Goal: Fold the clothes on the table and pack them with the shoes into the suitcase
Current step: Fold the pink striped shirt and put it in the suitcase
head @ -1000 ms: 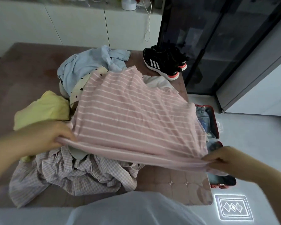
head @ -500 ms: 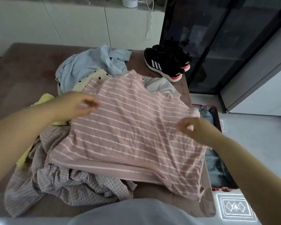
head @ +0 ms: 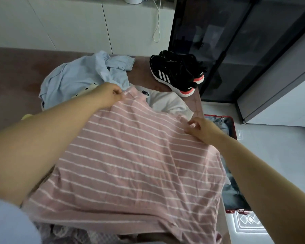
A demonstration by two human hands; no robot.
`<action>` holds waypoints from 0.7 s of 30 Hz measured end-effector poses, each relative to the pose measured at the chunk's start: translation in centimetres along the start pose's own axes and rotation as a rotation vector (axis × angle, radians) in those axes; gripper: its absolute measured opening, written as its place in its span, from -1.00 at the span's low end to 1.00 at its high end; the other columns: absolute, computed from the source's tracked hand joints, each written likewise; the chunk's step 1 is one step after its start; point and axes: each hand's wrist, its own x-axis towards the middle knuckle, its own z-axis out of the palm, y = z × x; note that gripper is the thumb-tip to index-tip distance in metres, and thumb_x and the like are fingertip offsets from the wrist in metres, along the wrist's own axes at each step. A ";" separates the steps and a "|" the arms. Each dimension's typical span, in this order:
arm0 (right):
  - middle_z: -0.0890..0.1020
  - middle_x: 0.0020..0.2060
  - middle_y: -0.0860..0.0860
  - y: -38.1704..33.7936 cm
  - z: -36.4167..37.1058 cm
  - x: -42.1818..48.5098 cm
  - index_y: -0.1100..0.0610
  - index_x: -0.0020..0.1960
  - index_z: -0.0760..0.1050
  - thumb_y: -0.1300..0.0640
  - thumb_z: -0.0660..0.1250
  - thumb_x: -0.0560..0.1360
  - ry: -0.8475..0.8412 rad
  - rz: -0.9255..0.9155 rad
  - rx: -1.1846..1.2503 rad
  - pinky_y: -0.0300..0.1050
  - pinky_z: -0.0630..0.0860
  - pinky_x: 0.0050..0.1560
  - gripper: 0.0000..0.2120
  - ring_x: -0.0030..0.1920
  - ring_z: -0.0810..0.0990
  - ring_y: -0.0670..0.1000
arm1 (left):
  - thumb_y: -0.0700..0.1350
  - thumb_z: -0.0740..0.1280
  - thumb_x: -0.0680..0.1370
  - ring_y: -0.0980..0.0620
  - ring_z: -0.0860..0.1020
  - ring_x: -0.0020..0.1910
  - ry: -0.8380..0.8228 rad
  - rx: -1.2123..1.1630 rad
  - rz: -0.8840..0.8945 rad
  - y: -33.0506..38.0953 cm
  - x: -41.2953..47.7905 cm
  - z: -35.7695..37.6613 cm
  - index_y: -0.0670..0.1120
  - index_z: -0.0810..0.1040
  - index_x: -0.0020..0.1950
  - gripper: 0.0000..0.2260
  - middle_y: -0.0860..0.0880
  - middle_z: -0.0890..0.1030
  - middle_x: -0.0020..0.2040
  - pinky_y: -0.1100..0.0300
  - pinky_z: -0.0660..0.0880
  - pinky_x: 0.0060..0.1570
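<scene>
The pink white-striped cotton shirt [head: 130, 155] had been spread flatter; its far corners were pinched in fingers of the left hand [head: 111, 93] and right hand [head: 201, 129], both moved forward.

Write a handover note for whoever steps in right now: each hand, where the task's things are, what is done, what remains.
Left hand pinches the far left corner of the pink striped shirt; right hand grips its far right edge.
The shirt lies spread over the clothes pile on the table. Light blue shirt and white garment lie crumpled beyond it; black shoes stand at the far right corner. The suitcase lies open on the floor to the right, something bluish inside.
Done: shirt spread out, no fold yet.
Left: fold it and the other clothes, pack everything with the shoes.
</scene>
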 end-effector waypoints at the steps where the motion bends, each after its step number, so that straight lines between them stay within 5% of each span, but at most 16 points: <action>1: 0.53 -0.24 -0.06 0.2 -0.3 -0.2 0.03 0.11 0.53 -0.08 0.38 0.44 0.018 -0.016 0.001 -0.15 0.40 -0.11 -0.70 -0.13 0.53 0.04 | -0.06 0.31 0.54 -0.03 0.47 -0.07 0.039 -0.068 -0.010 0.0 0.1 -0.4 -0.20 0.58 0.03 -0.78 -0.09 0.55 -0.07 0.17 0.35 -0.04; 6: 0.65 -0.18 0.04 1.6 -1.6 -0.8 0.08 -0.09 0.63 0.01 0.45 0.39 0.101 -0.083 0.100 -0.02 0.53 -0.05 -0.83 -0.13 0.60 0.07 | -0.10 0.25 0.57 -0.15 0.52 -0.06 0.202 0.007 0.016 -0.7 0.9 -3.8 -0.16 0.57 0.01 -0.83 -0.17 0.58 -0.07 0.19 0.32 -0.09; 9: 0.58 -0.20 0.00 1.6 -1.8 -0.9 0.04 -0.01 0.53 -0.06 0.45 0.38 0.061 -0.068 0.114 -0.21 0.44 -0.24 -0.74 -0.21 0.53 -0.04 | -0.11 0.26 0.57 -0.23 0.51 0.04 0.223 0.185 0.003 -1.3 1.2 -4.3 -0.18 0.52 0.16 -0.78 -0.26 0.57 0.07 0.07 0.38 0.02; 12: 0.56 -0.14 -0.05 1.7 -1.7 -0.8 -0.01 0.00 0.49 -0.24 0.40 0.35 -0.039 -0.006 0.018 -0.20 0.42 -0.21 -0.63 -0.18 0.51 -0.09 | -0.09 0.32 0.52 -0.24 0.45 0.13 0.221 0.253 0.119 -1.2 0.4 -3.2 -0.10 0.42 0.29 -0.66 -0.23 0.49 0.17 -0.02 0.38 0.14; 15: 0.58 -0.14 0.02 1.9 -1.9 -1.4 0.03 -0.07 0.54 -0.18 0.40 0.38 -0.054 -0.031 -0.042 -0.17 0.39 -0.26 -0.70 -0.20 0.51 -0.03 | -0.04 0.33 0.52 -0.15 0.46 0.16 0.039 0.307 0.268 -0.8 -1.0 -1.9 -0.03 0.48 0.26 -0.68 -0.11 0.52 0.21 0.09 0.34 0.12; 18: 0.56 -0.22 0.02 1.9 -2.5 -2.2 0.07 -0.12 0.54 -0.13 0.41 0.39 -0.106 -0.077 -0.077 -0.17 0.36 -0.28 -0.73 -0.24 0.50 -0.01 | 0.12 0.30 0.50 -0.13 0.44 0.23 -0.161 0.481 0.179 -2.2 -1.5 -1.5 -0.02 0.45 0.30 -0.58 -0.07 0.50 0.27 0.11 0.35 0.15; 21: 0.55 -0.28 0.01 1.9 -3.4 -3.0 0.10 -0.19 0.49 -0.14 0.35 0.43 -0.220 -0.128 -0.185 -0.13 0.42 -0.21 -0.71 -0.26 0.52 0.03 | 0.08 0.36 0.47 -0.07 0.51 0.06 -0.134 0.326 0.151 -3.1 -1.8 -2.5 -0.02 0.55 0.16 -0.68 -0.04 0.59 0.14 0.05 0.45 0.10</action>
